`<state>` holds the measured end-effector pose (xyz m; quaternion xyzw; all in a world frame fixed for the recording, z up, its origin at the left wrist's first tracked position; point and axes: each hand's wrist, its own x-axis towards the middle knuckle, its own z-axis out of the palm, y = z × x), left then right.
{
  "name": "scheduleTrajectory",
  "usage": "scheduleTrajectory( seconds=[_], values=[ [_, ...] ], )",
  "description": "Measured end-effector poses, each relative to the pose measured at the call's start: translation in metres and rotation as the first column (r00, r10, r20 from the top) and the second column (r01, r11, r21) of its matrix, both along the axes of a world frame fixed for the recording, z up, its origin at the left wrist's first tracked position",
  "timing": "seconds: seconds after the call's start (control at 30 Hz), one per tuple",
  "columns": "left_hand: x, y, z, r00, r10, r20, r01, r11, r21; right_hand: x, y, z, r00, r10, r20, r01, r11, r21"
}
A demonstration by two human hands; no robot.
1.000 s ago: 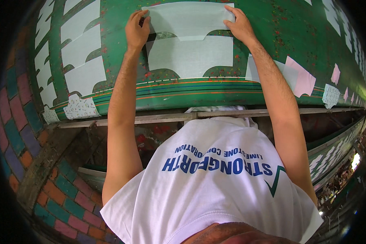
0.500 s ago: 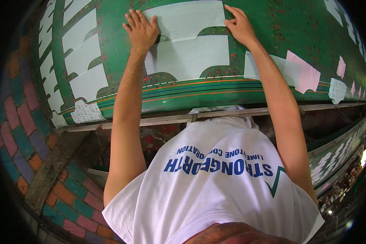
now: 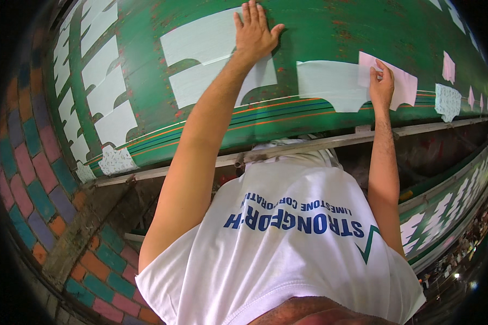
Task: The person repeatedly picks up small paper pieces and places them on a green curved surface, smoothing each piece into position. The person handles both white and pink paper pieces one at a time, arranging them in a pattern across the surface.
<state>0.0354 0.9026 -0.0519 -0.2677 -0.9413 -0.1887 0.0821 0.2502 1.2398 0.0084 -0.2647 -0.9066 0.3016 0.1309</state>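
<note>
White cloth piece already lies flat under the spread left hand as another pale piece waits, overlapping pink cloth, by the right hand, grip unclear.

Head-worn fisheye, facing down

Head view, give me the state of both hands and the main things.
Left hand: palm down, fingers spread, at the right end of the upper white piece.
Upper white piece: lying flat.
Lower white piece: flat, partly hidden.
Right hand: fingers bent, grip unclear.
Right white piece: unfolded, overlapping the pink piece.
Pink piece: unfolded, partly overlapped.
Green surface: specked with red.
White shirt: worn, creased.
</note>
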Motion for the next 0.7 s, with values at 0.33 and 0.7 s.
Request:
scheduleTrajectory(
  seconds=[0.33,0.7],
  values=[
    [0.022,0.012,0.005,0.987,0.148,0.068,-0.142,0.986,-0.087,0.017,0.08,-0.01,0.952,0.289,0.105,-0.284,0.957,-0.061],
    [0.093,0.069,0.067,0.96,0.054,0.276,-0.081,0.993,0.088,-0.007,0.09,0.025,0.824,0.551,0.135,-0.464,0.792,-0.397]
  ],
)
